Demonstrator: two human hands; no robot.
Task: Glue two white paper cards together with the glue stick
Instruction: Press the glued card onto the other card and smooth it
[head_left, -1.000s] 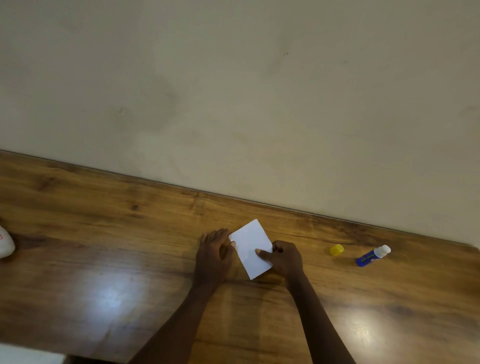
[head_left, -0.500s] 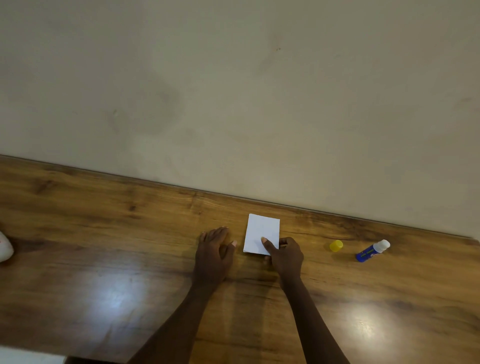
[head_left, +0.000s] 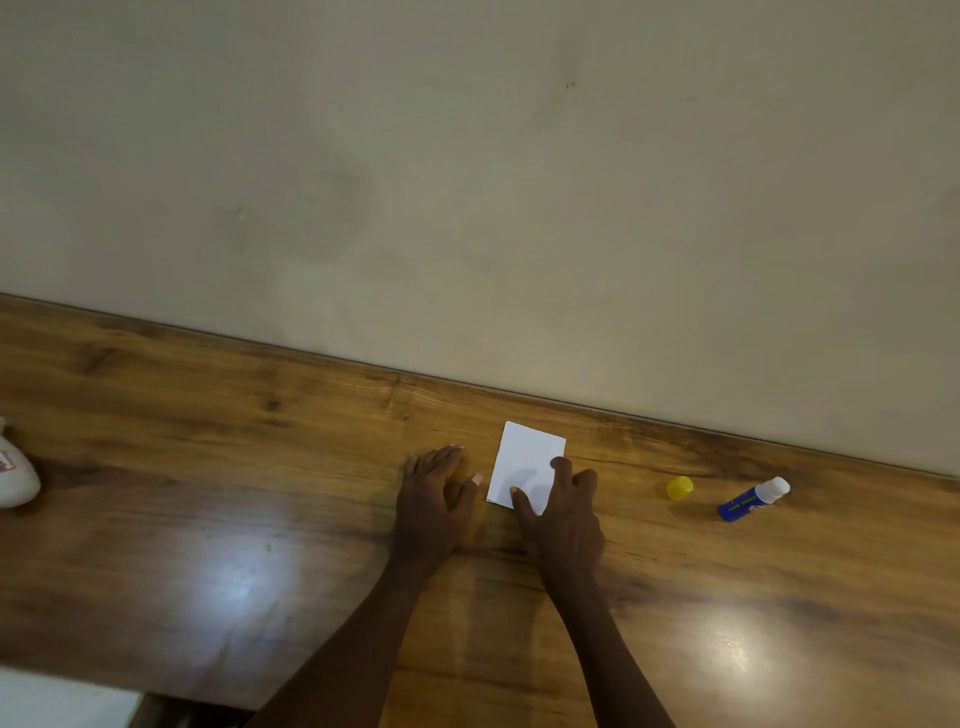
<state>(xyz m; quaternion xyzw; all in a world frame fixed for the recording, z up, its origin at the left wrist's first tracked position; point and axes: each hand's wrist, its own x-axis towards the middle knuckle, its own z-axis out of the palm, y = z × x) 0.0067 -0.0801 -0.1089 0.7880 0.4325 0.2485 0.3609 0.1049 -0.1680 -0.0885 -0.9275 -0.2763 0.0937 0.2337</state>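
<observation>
We see a white card (head_left: 524, 457) lying flat on the wooden table (head_left: 234, 545), near the far edge where the table meets a plain beige wall (head_left: 467, 182). It shows as a single rectangle, and we cannot tell whether a second card lies under it. The right hand (head_left: 563, 514) rests over the card's near right corner, its fingers spread and only lightly bent. The thumb tip lies on the card's near edge and the forefinger lies over the right side, so the hand touches the card without clasping it. The left hand (head_left: 434, 499) lies palm down on the table just left of the card, fingers straight and together. Its thumb points toward the card's left edge but stays just short of it. Well to the right of the card, the glue stick (head_left: 753, 500) lies on its side, a blue barrel with a white end turned to the far right. Its yellow cap (head_left: 679, 488) sits apart from it on the table, between stick and card. At the left edge of the view we make out part of a white object (head_left: 15, 475) with some red print.
</observation>
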